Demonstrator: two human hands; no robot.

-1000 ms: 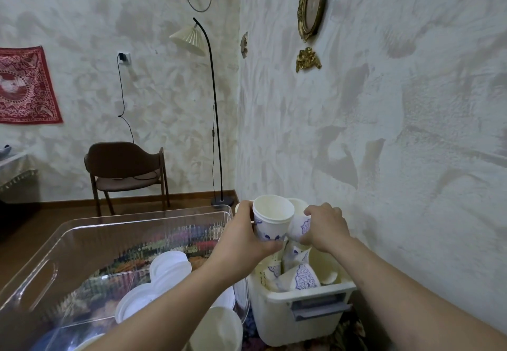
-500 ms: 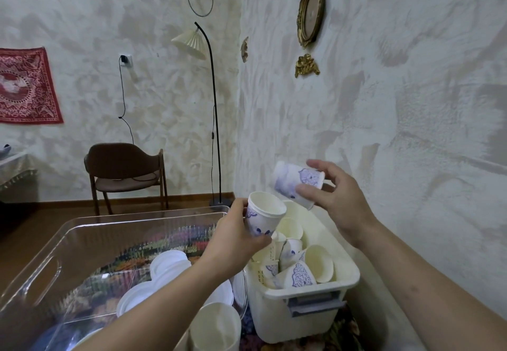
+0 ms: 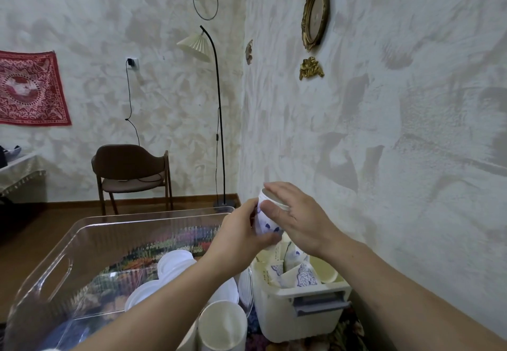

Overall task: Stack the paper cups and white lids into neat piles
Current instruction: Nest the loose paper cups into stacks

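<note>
Several paper cups [image 3: 303,276] inside white bin [image 3: 315,312]

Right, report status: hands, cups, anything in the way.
Left hand grips cup stack. Right hand flat on its rim, pressing. Loose cups in white bin, lids in clear tub. Nothing blocking.

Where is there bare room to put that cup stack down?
The clear bin is bare along its far wall and left side, beyond the lids. The white bin is crowded with loose cups; both hands are busy above it.
</note>
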